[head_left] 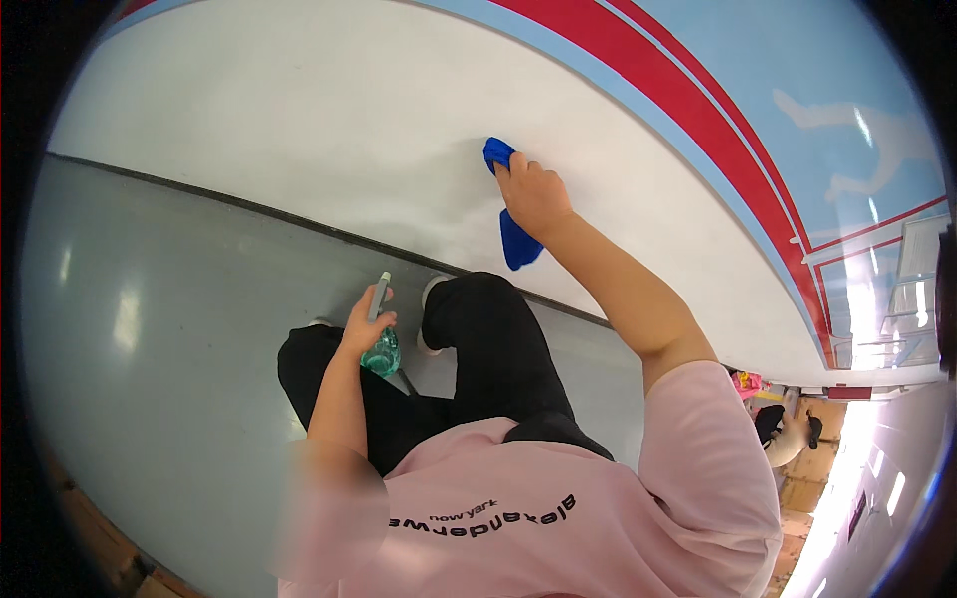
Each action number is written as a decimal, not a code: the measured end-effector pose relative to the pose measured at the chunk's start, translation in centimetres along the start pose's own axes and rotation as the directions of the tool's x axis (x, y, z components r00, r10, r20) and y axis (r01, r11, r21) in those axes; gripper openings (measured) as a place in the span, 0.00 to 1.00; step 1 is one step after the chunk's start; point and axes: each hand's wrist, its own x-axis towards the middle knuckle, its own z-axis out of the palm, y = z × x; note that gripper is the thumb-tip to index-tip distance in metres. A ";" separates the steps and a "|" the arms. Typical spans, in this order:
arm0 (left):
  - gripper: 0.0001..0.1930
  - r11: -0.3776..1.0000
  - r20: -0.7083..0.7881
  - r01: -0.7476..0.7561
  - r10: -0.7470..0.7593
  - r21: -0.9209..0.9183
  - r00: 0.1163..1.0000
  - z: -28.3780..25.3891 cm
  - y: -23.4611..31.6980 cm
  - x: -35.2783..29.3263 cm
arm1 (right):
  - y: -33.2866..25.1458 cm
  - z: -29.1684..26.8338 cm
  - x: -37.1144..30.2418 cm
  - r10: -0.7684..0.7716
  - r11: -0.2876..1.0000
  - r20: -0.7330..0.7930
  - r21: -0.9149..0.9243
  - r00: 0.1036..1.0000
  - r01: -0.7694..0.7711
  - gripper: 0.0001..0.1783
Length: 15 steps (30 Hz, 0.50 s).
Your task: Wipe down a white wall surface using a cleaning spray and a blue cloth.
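My right hand (535,195) grips a bunched blue cloth (520,243) against the white lower part of the wall (329,110). One end of the cloth sticks out past my fingers, and the rest hangs below the hand. Lower down, by my knee, my left hand (369,321) is closed round the neck of a spray bottle (382,354). The bottle has a see-through green body and a pale grey spray head pointing up toward the wall. Whether a finger rests on its trigger I cannot tell.
I crouch on a smooth grey floor (179,289). A dark strip (299,221) runs where floor meets wall. Higher up, the wall carries red stripes (688,80) and light blue paint. At the far right are another person (788,439) and stacked brown boxes (827,424).
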 end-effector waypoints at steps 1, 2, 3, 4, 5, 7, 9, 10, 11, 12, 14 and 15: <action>0.20 1.000 0.006 0.005 -0.005 0.006 1.000 0.0 -0.2 0.0 | 0.0 -0.1 0.0 -0.013 1.000 -0.001 0.002 1.000 0.013 0.18; 0.20 1.000 0.002 0.007 -0.007 0.004 1.000 -0.1 -0.2 -0.1 | 0.0 -0.2 -0.2 -0.016 1.000 -0.001 0.004 1.000 0.016 0.18; 0.20 1.000 0.005 0.011 -0.011 0.015 1.000 -0.2 -0.1 -0.1 | 0.4 -0.3 -0.4 0.012 0.999 -0.001 0.046 1.000 -0.012 0.17; 0.21 1.000 0.008 0.015 -0.015 0.026 1.000 -0.4 -0.1 -0.2 | 0.9 -0.4 -0.7 0.041 0.995 0.001 0.088 0.999 -0.041 0.15; 0.21 1.000 0.003 0.016 -0.016 0.024 1.000 -0.5 -0.1 -0.4 | 1.4 -0.7 -1.2 0.036 0.995 0.000 0.090 0.999 -0.036 0.15; 0.20 0.999 -0.009 0.035 -0.035 0.001 0.999 -0.8 -0.2 -0.8 | 2.1 -1.5 -2.2 0.058 0.995 0.024 0.080 0.998 -0.060 0.16; 0.20 0.999 -0.010 0.031 -0.031 0.005 0.999 -0.6 0.2 -0.7 | 2.5 -1.8 -2.5 0.061 0.996 0.002 0.058 0.998 -0.061 0.18; 0.20 1.000 -0.015 0.027 -0.027 0.009 1.000 -0.5 0.4 -0.6 | 2.3 -1.5 -2.2 0.050 0.996 0.004 0.073 0.999 -0.050 0.18; 0.20 0.999 -0.007 0.028 -0.028 0.015 1.000 -0.4 0.6 -0.5 | 2.3 -1.2 -1.9 0.044 0.995 0.007 0.088 0.999 -0.045 0.18; 0.20 1.000 0.005 0.022 -0.022 0.019 1.000 -0.3 0.6 -0.4 | 2.0 -1.0 -1.3 0.057 0.994 0.013 0.091 0.998 -0.058 0.18; 0.20 0.999 0.024 0.017 -0.018 0.031 1.000 -0.1 0.4 -0.1 | 1.2 -0.7 0.0 -0.013 0.991 -0.084 0.130 0.996 0.024 0.17; 0.19 0.999 0.021 0.011 -0.012 0.034 1.000 -0.1 0.3 0.0 | 0.8 -0.7 0.1 -0.003 0.991 -0.081 0.134 0.997 0.014 0.17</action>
